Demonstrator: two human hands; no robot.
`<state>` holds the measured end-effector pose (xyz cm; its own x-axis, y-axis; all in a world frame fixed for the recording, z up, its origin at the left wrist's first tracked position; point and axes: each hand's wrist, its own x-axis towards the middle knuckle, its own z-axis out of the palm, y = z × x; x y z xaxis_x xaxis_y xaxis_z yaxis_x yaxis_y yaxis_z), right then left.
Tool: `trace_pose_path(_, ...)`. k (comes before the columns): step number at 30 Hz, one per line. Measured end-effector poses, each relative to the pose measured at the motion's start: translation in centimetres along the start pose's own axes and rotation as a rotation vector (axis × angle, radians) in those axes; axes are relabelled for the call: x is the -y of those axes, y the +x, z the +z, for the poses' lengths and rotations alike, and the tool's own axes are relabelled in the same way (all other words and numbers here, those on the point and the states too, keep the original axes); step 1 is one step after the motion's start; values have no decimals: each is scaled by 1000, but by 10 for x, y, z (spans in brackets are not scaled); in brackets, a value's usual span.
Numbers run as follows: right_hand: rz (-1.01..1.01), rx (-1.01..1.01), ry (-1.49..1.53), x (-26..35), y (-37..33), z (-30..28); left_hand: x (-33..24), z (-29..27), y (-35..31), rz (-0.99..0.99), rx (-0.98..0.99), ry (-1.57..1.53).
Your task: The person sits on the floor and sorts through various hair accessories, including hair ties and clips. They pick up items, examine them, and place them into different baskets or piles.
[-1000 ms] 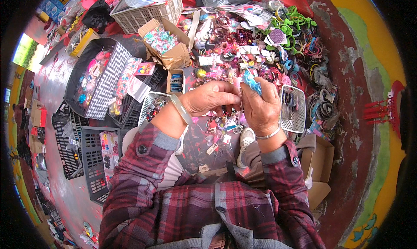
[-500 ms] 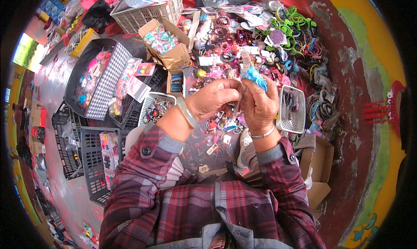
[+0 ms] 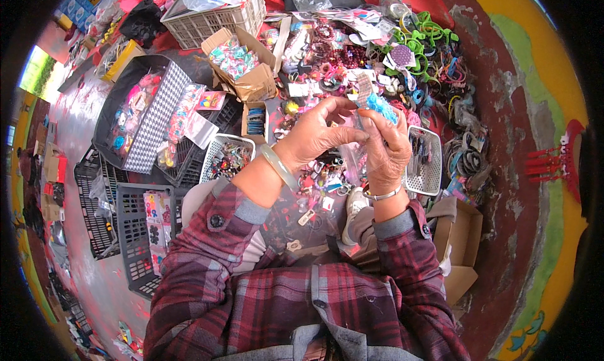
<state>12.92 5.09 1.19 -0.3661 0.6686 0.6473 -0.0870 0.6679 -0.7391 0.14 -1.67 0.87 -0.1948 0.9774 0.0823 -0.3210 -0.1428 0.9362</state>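
My right hand (image 3: 385, 148) is closed around a bright blue ruffled hair accessory (image 3: 381, 108), with a pale printed tag (image 3: 364, 89) standing up beside it. My left hand (image 3: 319, 129) is close against it, thumb stretched toward my right thumb and fingers apart from the thumb. Thin clear plastic (image 3: 350, 163) hangs below, between the hands; where its upper part goes is hard to make out. Beneath the hands lies a spread heap of small hair accessories (image 3: 327, 183), partly hidden by them.
White baskets stand left (image 3: 228, 141) and right (image 3: 423, 183) of the hands. Left are an open carton of packets (image 3: 257, 87), a houndstooth-patterned box (image 3: 160, 118) and a dark crate (image 3: 135, 235). Green bands (image 3: 428, 30) lie far right; an open cardboard box (image 3: 462, 235) sits near right.
My left thumb and fingers have spread from a pinch beside the blue piece. My right hand has shifted slightly right and down with it, and clear plastic now shows below.
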Motion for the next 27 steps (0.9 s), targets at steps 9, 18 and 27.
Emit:
trace_pose_path(9, -67, 96, -113, 9, 8, -6, -7, -12, -5, -345, 82, -273)
trace_pose_path(18, 672, 334, 239, -15, 26, -43, -9, -25, -4, -267, 16, -74)
trace_pose_path(27, 705, 552, 342, -21, 15, -41, -11, -20, -7, -249, 39, 9)
